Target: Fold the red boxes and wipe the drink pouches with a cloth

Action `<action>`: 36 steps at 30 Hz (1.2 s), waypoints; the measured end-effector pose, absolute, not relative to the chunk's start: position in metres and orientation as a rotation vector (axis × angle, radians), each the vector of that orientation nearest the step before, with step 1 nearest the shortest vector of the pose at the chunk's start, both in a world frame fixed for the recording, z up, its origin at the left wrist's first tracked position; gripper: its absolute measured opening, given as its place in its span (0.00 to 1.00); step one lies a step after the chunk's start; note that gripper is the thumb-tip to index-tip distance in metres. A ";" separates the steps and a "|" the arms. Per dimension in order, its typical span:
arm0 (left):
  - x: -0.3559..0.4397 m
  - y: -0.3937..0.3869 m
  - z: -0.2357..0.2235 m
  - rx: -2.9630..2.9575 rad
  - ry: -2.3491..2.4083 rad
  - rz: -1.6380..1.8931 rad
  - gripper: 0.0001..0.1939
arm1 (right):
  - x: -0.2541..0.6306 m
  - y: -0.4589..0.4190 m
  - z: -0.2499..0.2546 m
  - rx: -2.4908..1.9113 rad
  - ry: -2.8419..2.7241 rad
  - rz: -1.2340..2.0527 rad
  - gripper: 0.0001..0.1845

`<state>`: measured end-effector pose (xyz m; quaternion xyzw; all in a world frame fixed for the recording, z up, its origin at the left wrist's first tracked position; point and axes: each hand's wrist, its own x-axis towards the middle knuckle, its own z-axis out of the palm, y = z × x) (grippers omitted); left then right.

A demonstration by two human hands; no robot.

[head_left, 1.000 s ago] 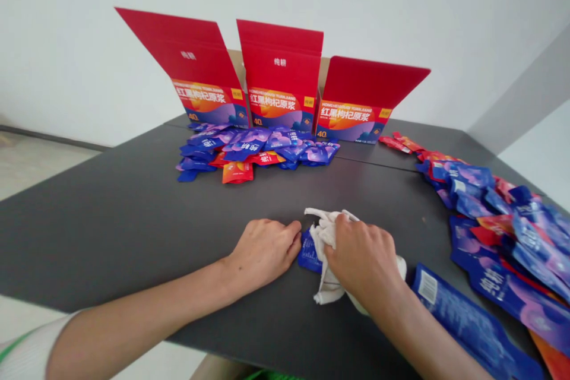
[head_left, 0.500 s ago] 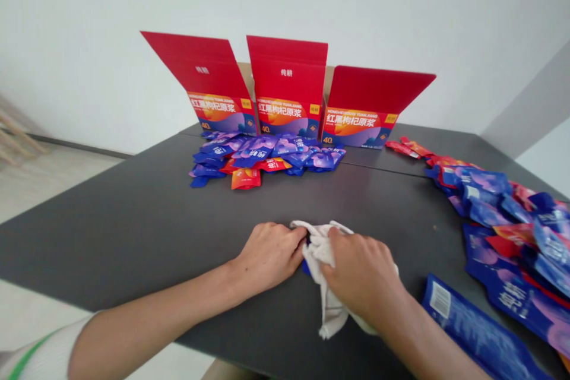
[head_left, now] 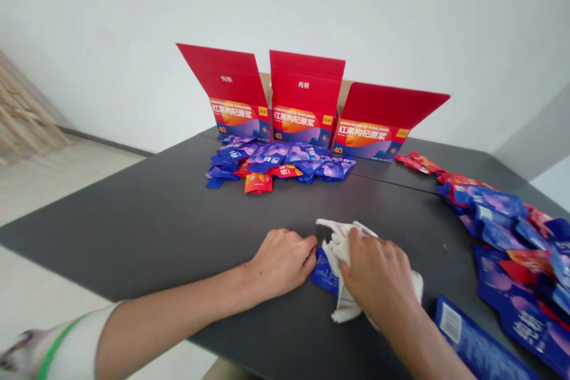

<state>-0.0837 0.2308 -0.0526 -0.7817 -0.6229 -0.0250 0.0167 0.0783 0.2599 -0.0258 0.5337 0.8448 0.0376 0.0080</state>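
A blue pouch (head_left: 325, 274) with pale print lies on the dark table, partly covered by a crumpled white cloth (head_left: 346, 304). My right hand (head_left: 378, 270) is closed on the cloth and presses it over the pouch's right side. At the pouch's left edge, my left hand (head_left: 285, 261) is closed with its thumb and curled fingers on it; the exact grip is partly hidden.
Three red boxes with raised lids, a left (head_left: 240, 119), middle (head_left: 303, 122) and right one (head_left: 369, 139), stand at the back. Before them lies a heap of blue and red pouches (head_left: 276, 160). More pouches (head_left: 499, 208) spread along the right, with a larger blue pouch (head_left: 476, 338) nearby.
More of the blue pouch now shows between my hands. The cloth and my right hand sit farther from my left hand. The whole view has shifted slightly.
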 end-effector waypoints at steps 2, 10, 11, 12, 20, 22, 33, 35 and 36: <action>-0.084 0.230 -0.052 -2.433 -1.943 -0.072 0.11 | 0.077 0.258 -0.026 1.551 2.742 0.065 0.15; -0.084 0.231 -0.051 -2.437 -1.947 -0.077 0.13 | 0.075 0.254 -0.022 1.672 2.656 0.124 0.12; -0.084 0.231 -0.052 -2.444 -1.946 -0.064 0.11 | 0.072 0.251 -0.023 1.624 2.717 0.094 0.13; -0.085 0.231 -0.052 -2.451 -1.945 -0.054 0.10 | 0.070 0.249 -0.023 1.578 2.758 0.054 0.14; -0.093 0.231 -0.054 -2.403 -1.947 -0.075 0.17 | 0.084 0.258 -0.019 1.780 2.549 0.092 0.10; -0.096 0.235 -0.054 -2.350 -2.003 -0.068 0.17 | 0.078 0.254 -0.020 1.728 2.664 0.094 0.12; -0.104 0.240 -0.050 -2.300 -2.133 -0.122 0.18 | 0.098 0.278 -0.016 1.885 2.530 0.159 0.09; -0.105 0.243 -0.048 -2.259 -2.205 -0.180 0.17 | 0.098 0.279 -0.012 1.933 2.581 0.195 0.10; -0.105 0.244 -0.047 -2.269 -2.240 -0.223 0.17 | 0.096 0.277 -0.012 1.943 2.624 0.197 0.10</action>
